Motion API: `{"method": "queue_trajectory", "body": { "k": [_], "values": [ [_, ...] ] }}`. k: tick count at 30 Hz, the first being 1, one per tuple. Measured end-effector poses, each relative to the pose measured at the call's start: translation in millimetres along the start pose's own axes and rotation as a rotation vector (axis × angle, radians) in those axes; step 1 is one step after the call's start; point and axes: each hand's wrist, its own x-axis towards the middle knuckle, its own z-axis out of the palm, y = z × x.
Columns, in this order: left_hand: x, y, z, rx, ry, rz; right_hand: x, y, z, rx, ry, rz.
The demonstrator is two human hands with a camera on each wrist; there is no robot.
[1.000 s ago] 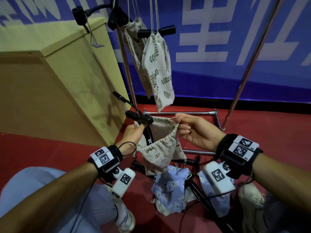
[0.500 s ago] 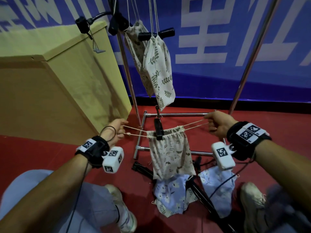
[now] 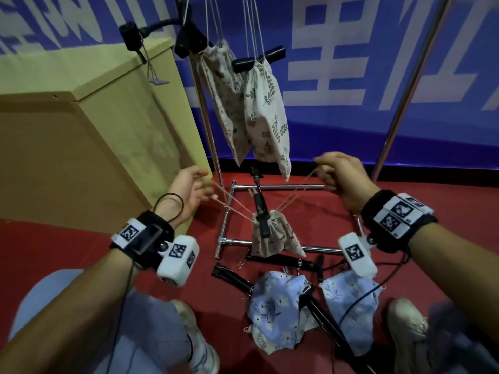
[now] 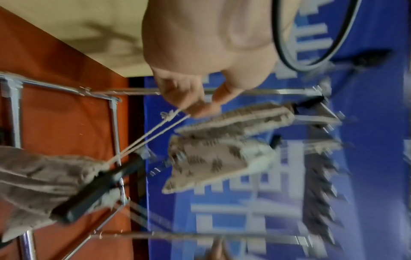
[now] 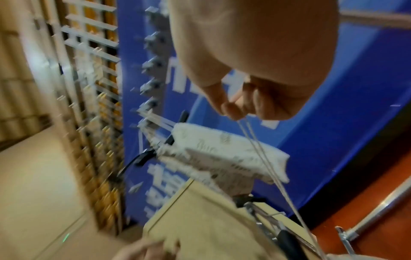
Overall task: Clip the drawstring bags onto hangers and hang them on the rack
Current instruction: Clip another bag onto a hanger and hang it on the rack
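A beige printed drawstring bag [image 3: 278, 234] hangs in mid-air with a black clip hanger [image 3: 261, 211] clamped on its gathered mouth. My left hand [image 3: 189, 191] pinches the left drawstrings [image 4: 155, 133], my right hand [image 3: 340, 175] pinches the right drawstrings [image 5: 262, 154], and both pull outward and up. In the left wrist view the bag [image 4: 40, 177] and hanger [image 4: 100, 188] lie low left of my fingers [image 4: 198, 109]. Two leaf-print bags [image 3: 264, 114] hang clipped on the rack above. Two blue floral bags [image 3: 275, 306] lie on the red floor.
The chrome rack's uprights [image 3: 208, 125] and base frame [image 3: 270, 187] stand ahead on the red floor. A tall yellow box [image 3: 81, 136] is close on the left. More black hangers [image 3: 286, 261] and a cable lie on the floor by my shoes [image 3: 407, 333].
My hands moved apart from the bag's mouth and then rose, drawing the strings tight; the bag's mouth gathered and it now hangs lower between them with the hanger clipped on.
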Motion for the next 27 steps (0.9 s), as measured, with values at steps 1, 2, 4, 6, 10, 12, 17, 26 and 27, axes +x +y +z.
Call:
{"method": "queue_trajectory", "body": {
  "k": [1, 2, 4, 6, 10, 12, 17, 26, 27],
  "values": [
    [-13, 0, 13, 0.039, -0.057, 0.056, -11, -5, 14, -0.038, -0.072, -0.054],
    [-23, -1, 24, 0.072, -0.133, 0.119, -21, -9, 26, -0.058, -0.140, -0.098],
    [-38, 1, 42, 0.149, -0.293, 0.229, -35, -15, 43, -0.075, -0.247, -0.158],
    [-44, 1, 56, 0.253, -0.388, 0.336, -44, -18, 53, -0.102, -0.326, -0.187],
    [-35, -6, 68, 0.509, -0.334, 0.562, -48, -22, 65, -0.161, -0.390, -0.203],
    [-31, -9, 70, 0.545, -0.297, 0.587, -48, -21, 67, -0.162, -0.406, -0.200],
    [-31, -16, 72, 0.675, -0.257, 0.652, -50, -10, 63, -0.191, -0.440, -0.128],
    [-37, -30, 80, 0.728, -0.229, 0.735, -51, -7, 52, -0.349, -0.437, -0.188],
    [-36, -32, 81, 0.708, -0.224, 0.727, -50, -7, 50, -0.346, -0.434, -0.195]
  ]
}}
